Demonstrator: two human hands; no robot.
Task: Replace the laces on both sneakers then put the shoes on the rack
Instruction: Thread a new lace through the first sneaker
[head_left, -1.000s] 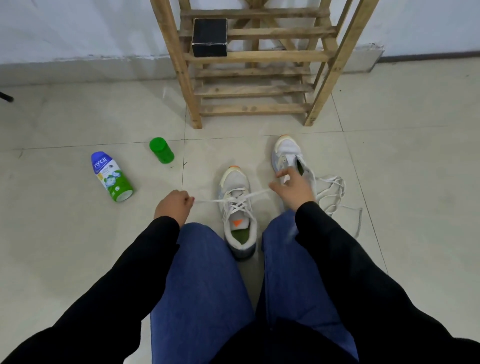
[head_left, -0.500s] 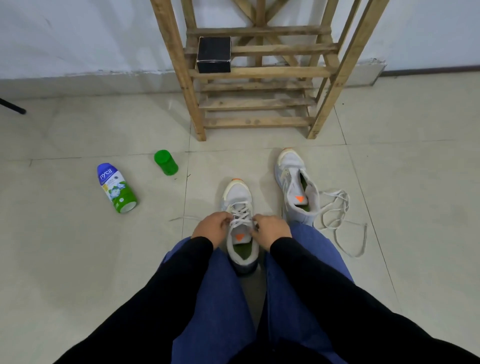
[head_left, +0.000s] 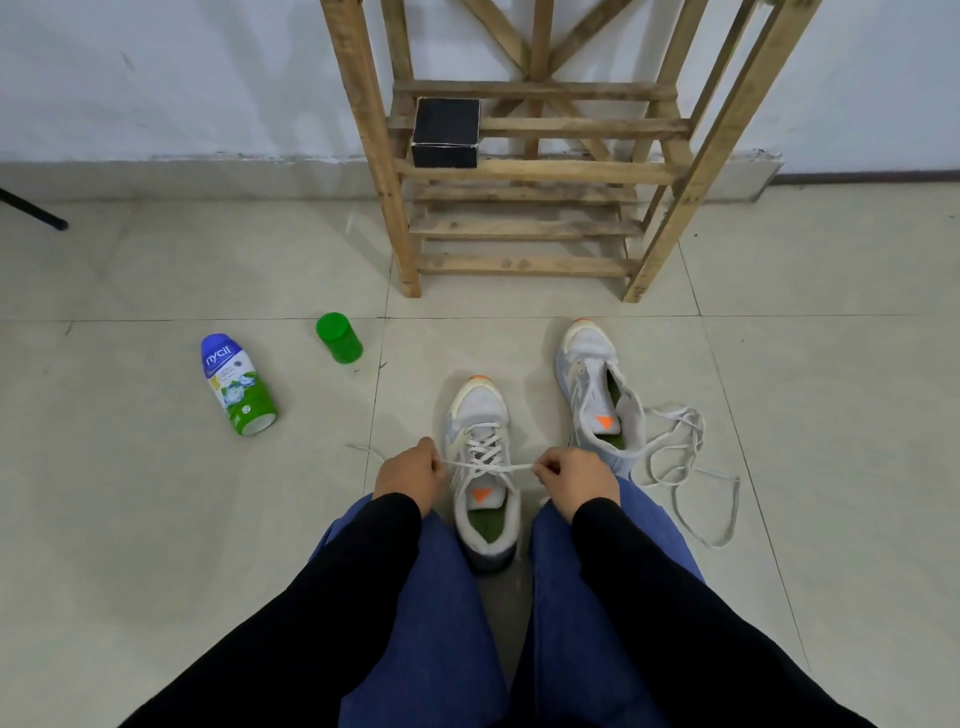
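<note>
Roughly halfway, I would judge: the near sneaker lies between the two sets of fingers with a flat white lace crisscrossed up its eyelets. The left hand and right hand each pinch one end of it in curled fingers, so that it runs taut across the tongue; no bow is tied yet. The second sneaker, beyond and to the right of the right fingers, gapes open and looks unthreaded, with a loose lace looped limply on the tiled floor just beside it. That shoe remains to be laced, and both must go on the rack, which stands well ahead of the fingers and holds only a black box. The sneakers are soft, pale grey-white fabric with padded collars, green insoles, orange toe tips and an orange triangle on each tongue. The rack is rough, bare timber slats with crossed braces; the floor is smooth and faintly glossy. Left of the left fingers lie a plastic bottle and a round green cap.
</note>
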